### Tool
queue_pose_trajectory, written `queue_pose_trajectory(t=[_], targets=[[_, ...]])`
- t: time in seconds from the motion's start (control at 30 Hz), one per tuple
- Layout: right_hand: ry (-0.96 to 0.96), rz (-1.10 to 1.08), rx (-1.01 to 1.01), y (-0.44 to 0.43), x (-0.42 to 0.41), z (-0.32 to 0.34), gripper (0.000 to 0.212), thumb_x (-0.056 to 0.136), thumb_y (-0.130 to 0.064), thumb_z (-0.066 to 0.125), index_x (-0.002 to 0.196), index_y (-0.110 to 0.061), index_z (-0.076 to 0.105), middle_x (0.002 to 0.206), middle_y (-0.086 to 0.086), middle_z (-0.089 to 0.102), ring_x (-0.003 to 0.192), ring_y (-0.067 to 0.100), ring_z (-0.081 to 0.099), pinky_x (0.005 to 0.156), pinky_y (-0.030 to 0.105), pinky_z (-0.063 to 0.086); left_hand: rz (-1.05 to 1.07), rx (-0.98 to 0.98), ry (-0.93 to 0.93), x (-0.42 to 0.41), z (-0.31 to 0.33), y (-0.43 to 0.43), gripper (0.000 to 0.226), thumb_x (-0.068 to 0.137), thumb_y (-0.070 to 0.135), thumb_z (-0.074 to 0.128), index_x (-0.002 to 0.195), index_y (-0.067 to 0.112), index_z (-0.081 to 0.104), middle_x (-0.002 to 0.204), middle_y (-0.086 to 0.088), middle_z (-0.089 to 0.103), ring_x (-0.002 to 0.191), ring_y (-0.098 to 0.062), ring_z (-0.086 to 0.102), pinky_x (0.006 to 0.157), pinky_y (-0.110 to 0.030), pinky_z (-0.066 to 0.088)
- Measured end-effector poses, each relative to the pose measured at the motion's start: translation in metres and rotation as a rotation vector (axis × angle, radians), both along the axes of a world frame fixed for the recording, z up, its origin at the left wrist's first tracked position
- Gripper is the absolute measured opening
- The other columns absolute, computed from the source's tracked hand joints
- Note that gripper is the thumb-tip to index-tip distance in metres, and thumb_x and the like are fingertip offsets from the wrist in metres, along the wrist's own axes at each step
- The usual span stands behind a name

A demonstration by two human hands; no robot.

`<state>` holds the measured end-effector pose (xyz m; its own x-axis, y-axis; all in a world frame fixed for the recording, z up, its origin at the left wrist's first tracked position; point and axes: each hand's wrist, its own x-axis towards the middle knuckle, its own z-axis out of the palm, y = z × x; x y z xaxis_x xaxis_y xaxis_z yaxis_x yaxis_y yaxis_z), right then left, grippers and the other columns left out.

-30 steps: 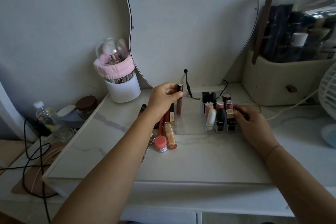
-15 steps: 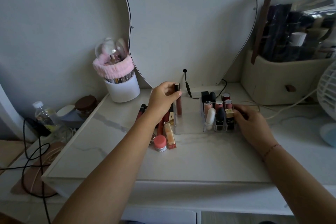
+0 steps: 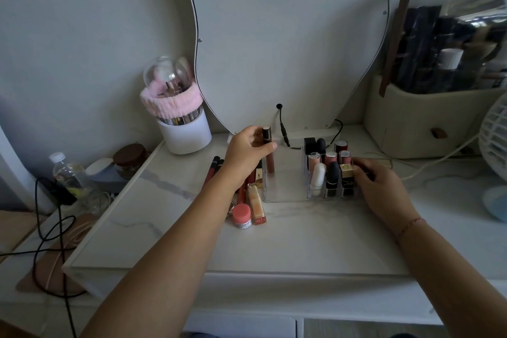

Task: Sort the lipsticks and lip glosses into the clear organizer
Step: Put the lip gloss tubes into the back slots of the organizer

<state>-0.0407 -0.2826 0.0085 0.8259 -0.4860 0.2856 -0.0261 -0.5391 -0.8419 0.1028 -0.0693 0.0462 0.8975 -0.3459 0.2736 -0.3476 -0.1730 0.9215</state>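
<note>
head, left hand [image 3: 247,153]: i see it pinching the lip gloss [image 3: 269,158] upright at the clear organizer [image 3: 285,191], left end
head, right hand [image 3: 381,186]: fingers against its right wall; grip i cannot tell
head, lipsticks [image 3: 332,178]: upright in right compartments

One wide-angle camera rides on the person's head and looks forward and down across the marble-patterned tabletop [image 3: 301,244] toward the mirror [image 3: 274,35] against the back wall. It sits close: both forearms [image 3: 175,241] reach in from the bottom edge and the clear organizer [image 3: 285,186] lies near the frame's centre. Straight lines bow toward the frame's edges
</note>
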Motion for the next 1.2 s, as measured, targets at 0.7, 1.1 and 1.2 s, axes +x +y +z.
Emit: queue_pose_trajectory(t=[0.7, 1.1, 1.2], targets=[[0.01, 0.012, -0.052, -0.005, 0.002, -0.006, 0.027, 0.093, -0.024, 0.048, 0.115, -0.02, 0.062, 0.096, 0.001, 0.064, 0.087, 0.015, 0.057, 0.064, 0.02, 0.039, 0.435, 0.428, 0.086, 0.05, -0.042, 0.1, 0.034, 0.078, 0.034, 0.071, 0.102, 0.011, 0.07, 0.101, -0.008, 0.07, 0.099, -0.025, 0.064, 0.093, -0.04, 0.05], [0.02, -0.01, -0.078, -0.007, 0.005, -0.009, 0.027, 0.092, -0.024, 0.048, 0.115, -0.021, 0.062, 0.094, -0.001, 0.063, 0.085, 0.016, 0.058, 0.061, 0.014, 0.037, 0.447, 0.554, 0.144, 0.052, -0.023, 0.098, 0.012, 0.067, 0.013, 0.074, 0.071, 0.01, 0.063, 0.072, -0.012, 0.058, 0.067, -0.021, 0.051, 0.065, -0.031, 0.042], [0.025, -0.023, -0.088, -0.006, 0.005, -0.009, 0.027, 0.092, -0.025, 0.048, 0.115, -0.021, 0.062, 0.091, -0.002, 0.063, 0.081, 0.013, 0.056, 0.059, 0.014, 0.035, 0.453, 0.35, 0.215, 0.049, -0.02, 0.103, 0.008, 0.071, 0.008, 0.069, 0.075, 0.003, 0.063, 0.069, -0.009, 0.054, 0.067, -0.02, 0.05, 0.065, -0.029, 0.04]])
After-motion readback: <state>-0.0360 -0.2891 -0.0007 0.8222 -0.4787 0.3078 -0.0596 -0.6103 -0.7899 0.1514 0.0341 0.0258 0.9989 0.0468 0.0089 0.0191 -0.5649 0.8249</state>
